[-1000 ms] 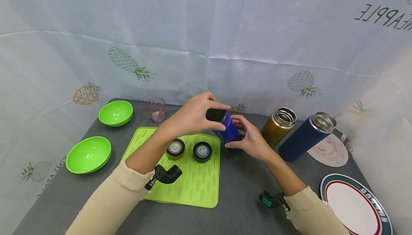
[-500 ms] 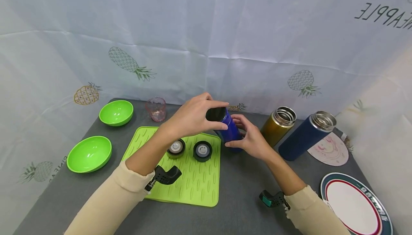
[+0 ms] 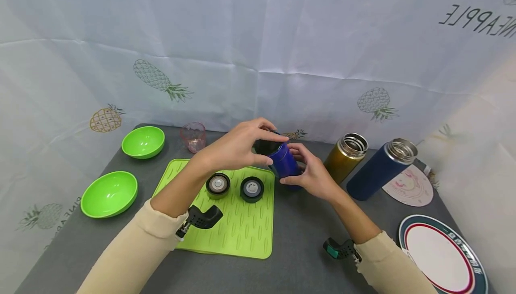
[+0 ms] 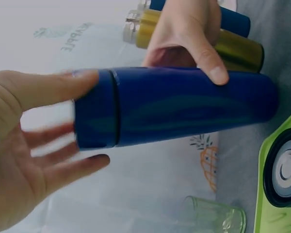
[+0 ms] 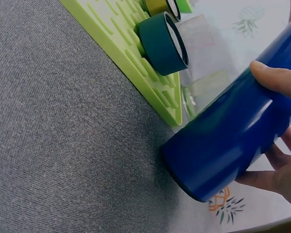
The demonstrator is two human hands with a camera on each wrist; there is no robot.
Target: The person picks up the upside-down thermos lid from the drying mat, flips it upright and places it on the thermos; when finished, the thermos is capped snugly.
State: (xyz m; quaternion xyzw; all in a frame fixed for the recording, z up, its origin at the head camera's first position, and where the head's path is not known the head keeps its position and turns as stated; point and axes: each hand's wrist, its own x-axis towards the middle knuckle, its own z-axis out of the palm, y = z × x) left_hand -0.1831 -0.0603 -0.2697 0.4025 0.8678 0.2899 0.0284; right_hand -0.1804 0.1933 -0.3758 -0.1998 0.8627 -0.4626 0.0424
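Note:
A blue thermos bottle (image 3: 285, 162) stands just right of the green mat, between both hands. My left hand (image 3: 242, 147) reaches over its top, thumb and fingers around the dark-topped lid (image 4: 95, 114). In the left wrist view the thumb lies against the lid and a thin seam separates lid from body. My right hand (image 3: 312, 173) holds the bottle's body from the right, thumb (image 5: 276, 77) across the near side and fingers behind. The bottle's base (image 5: 189, 179) is down at the grey table in the right wrist view.
Two lids, one gold-sided (image 3: 218, 185) and one dark (image 3: 251, 189), lie on the green mat (image 3: 234, 236). Lidless gold (image 3: 346, 157) and navy (image 3: 383, 168) bottles stand at right, near two plates (image 3: 439, 258). Green bowls (image 3: 109, 194) and a pink glass (image 3: 194, 137) are at left.
The left hand's thumb and fingers have shifted around the lid, the thumb moving slightly left. The right hand stays on the bottle's body.

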